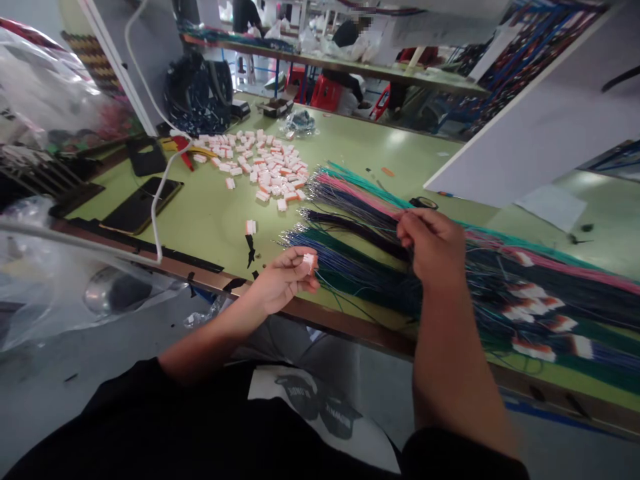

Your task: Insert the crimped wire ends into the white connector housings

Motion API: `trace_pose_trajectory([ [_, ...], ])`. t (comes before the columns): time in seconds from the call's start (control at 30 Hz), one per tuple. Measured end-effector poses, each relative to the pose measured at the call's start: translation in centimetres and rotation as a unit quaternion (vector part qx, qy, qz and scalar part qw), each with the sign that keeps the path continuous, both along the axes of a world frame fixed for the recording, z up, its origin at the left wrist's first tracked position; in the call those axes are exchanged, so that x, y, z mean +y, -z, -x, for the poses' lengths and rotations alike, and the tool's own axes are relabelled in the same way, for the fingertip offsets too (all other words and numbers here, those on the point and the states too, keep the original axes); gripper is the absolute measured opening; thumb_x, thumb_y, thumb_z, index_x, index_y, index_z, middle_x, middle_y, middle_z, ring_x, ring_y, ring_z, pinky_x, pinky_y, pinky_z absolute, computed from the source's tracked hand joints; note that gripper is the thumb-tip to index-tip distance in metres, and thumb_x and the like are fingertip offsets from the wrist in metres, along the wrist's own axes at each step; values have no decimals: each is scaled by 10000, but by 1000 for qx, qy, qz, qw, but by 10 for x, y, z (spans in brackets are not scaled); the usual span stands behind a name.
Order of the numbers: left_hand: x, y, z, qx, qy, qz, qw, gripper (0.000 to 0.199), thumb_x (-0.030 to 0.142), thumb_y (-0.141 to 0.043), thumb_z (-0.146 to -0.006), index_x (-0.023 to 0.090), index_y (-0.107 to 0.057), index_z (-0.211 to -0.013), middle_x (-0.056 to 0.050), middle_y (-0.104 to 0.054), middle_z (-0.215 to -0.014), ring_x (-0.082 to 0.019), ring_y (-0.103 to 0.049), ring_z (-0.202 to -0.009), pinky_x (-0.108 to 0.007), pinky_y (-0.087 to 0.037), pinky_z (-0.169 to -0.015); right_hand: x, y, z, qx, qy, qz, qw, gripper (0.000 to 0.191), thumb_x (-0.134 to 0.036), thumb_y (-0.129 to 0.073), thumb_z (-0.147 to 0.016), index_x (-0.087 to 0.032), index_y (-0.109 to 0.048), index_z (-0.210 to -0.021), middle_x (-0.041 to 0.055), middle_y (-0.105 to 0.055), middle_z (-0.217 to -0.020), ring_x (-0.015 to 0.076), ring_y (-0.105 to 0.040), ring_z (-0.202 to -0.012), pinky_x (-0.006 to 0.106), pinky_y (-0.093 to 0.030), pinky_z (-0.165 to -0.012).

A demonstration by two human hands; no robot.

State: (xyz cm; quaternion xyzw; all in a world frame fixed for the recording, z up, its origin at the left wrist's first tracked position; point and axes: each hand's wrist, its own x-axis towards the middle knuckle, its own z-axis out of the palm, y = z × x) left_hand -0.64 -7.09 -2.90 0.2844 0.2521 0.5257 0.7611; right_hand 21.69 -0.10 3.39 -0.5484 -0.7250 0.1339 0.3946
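Note:
Between the thumb and fingers of my left hand (283, 280) is a white and orange connector housing (309, 261), with a few thin wires trailing from it to the right. My right hand (433, 240) is pinched closed over the wire bundles, by the pink wires (350, 192); whatever its fingertips hold is too small to make out. Under and beside it lie bundles of green wires (365, 180), dark wires (360, 230) and blue wires (340, 257), their metal-tipped ends pointing left. A heap of similar connector housings (270, 163) lies beyond my left hand.
Several wired connectors (533, 303) rest on the wires at right. A phone (143, 205), red-and-yellow pliers (185, 153) and a white cable (156, 220) are at left. A roll of black tape (423, 203) lies behind the wires. A white panel (530, 113) rises at right. People sit at benches behind.

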Motion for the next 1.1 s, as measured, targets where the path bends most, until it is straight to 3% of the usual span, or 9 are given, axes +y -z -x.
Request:
trace_pose_trajectory([
  [0.17, 0, 0, -1, -8, 1, 9, 1000, 181, 117, -655, -742, 156, -587, -905, 15, -610, -716, -78, -601, -528, -196, -495, -507, -32, -5, 42, -46, -200, 84, 975, 194, -316, -529, -788, -229, -691, -850, 10, -699, -771, 139, -597, -649, 256, -433, -589],
  [0.23, -1, 0, -1, -13, 1, 9, 1000, 178, 116, -655, -740, 156, -586, -899, 18, -604, -698, -81, -603, -527, -198, -498, -511, -39, -2, 53, -51, -248, 110, 961, 187, -283, -530, -782, -214, -679, -872, 4, -704, -760, 126, -602, -638, 239, -433, -593],
  [0.37, -1, -1, 0, -14, -2, 12, 1000, 187, 117, -664, -733, 158, -587, -899, 18, -602, -704, -82, -607, -529, -197, -496, -508, -39, 2, 53, -39, -240, 124, 962, 119, -268, -556, -760, -196, -637, -808, -10, -673, -688, 109, -572, -588, 216, -410, -562],
  [0.6, -1, -2, 0, -21, -1, 22, 1000, 201, 96, -668, -722, 158, -598, -899, 24, -607, -693, -87, -618, -532, -199, -500, -513, -40, 6, 52, -103, -244, 78, 961, 119, -177, -498, -737, -194, -588, -661, -22, -606, -617, 94, -503, -557, 214, -359, -562],
  [1.1, -2, -8, -5, 14, -41, 50, 998, 199, 122, -721, -686, 125, -579, -826, 30, -623, -601, -82, -612, -476, -174, -499, -475, -43, 30, 61, -231, -206, -125, 943, 184, -145, -440, -784, -200, -512, -623, 13, -561, -590, 142, -501, -628, 256, -336, -589],
])
